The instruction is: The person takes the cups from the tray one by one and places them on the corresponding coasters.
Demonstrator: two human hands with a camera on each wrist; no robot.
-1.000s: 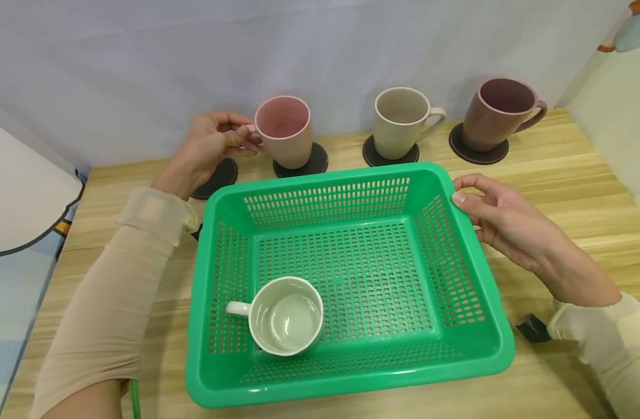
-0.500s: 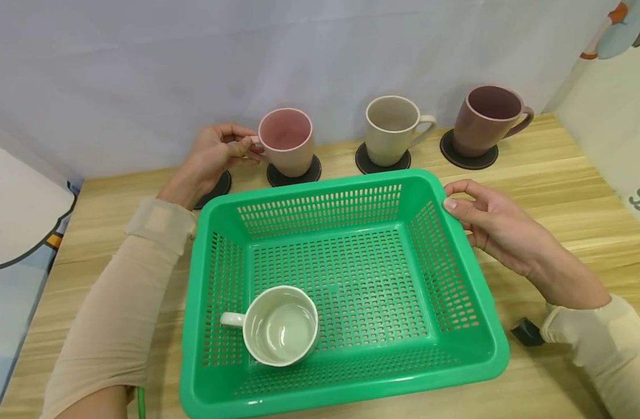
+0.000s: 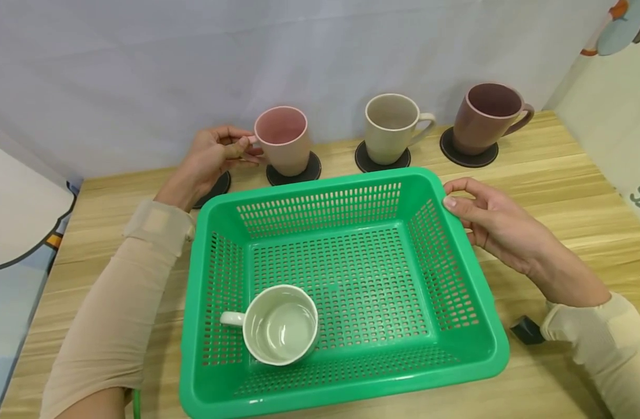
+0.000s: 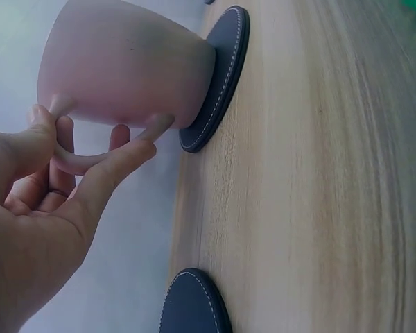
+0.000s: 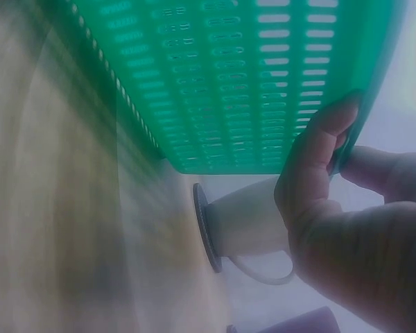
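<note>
My left hand [image 3: 215, 157] holds the handle of a pink mug [image 3: 287, 151], its thumb and fingers around the handle. In the left wrist view the pink mug [image 4: 128, 62] has its base at a dark stitched coaster [image 4: 225, 80]. The mug leans slightly toward the hand in the head view. My right hand [image 3: 500, 224] grips the right rim of a green plastic basket [image 3: 330, 180], thumb on top and fingers underneath. Inside the basket, at its front left, a pale green-white cup [image 3: 280, 326] stands upright with its handle pointing left.
A cream mug [image 3: 390, 137] and a dark mauve mug [image 3: 484, 125] stand on black coasters along the back of the wooden table [image 3: 566, 169]. Another black coaster [image 3: 217, 186] lies partly behind the left wrist. A pale cloth wall [image 3: 320, 52] rises right behind the mugs.
The head view shifted slightly at first. Over the last half second the pink mug's rim moved a little left, tipping toward the left hand. The right hand keeps its grip on the basket.
</note>
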